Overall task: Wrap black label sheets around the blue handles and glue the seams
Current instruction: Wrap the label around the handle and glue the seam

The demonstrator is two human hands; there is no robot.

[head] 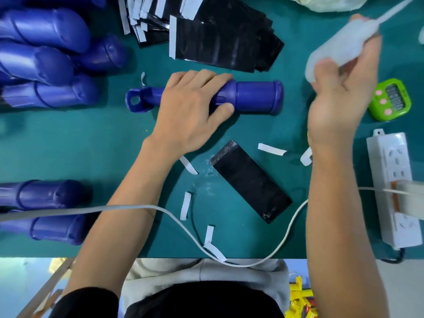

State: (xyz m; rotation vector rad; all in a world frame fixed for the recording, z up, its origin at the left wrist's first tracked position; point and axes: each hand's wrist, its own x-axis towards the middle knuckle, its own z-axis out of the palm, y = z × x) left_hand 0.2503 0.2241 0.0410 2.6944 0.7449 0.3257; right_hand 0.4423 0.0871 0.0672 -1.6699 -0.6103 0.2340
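Observation:
A blue handle [257,97] lies sideways on the green table [96,143], its loop end to the left. My left hand [192,104] grips its middle from above, hiding that part. My right hand [339,88] is raised to the right, closed around a translucent white glue bottle [341,44] whose long nozzle points up and right. One black label sheet [250,182] lies flat and slanted on the table nearer me, between my forearms. A stack of black label sheets [220,40] with white backing strips sits at the top centre.
Piles of blue handles [43,63] fill the left side, with two more [46,196] lower left. Peeled white paper strips [271,149] litter the mat. A green timer [390,99] and white power strip [390,189] sit at the right. A white cable [160,210] crosses my arms.

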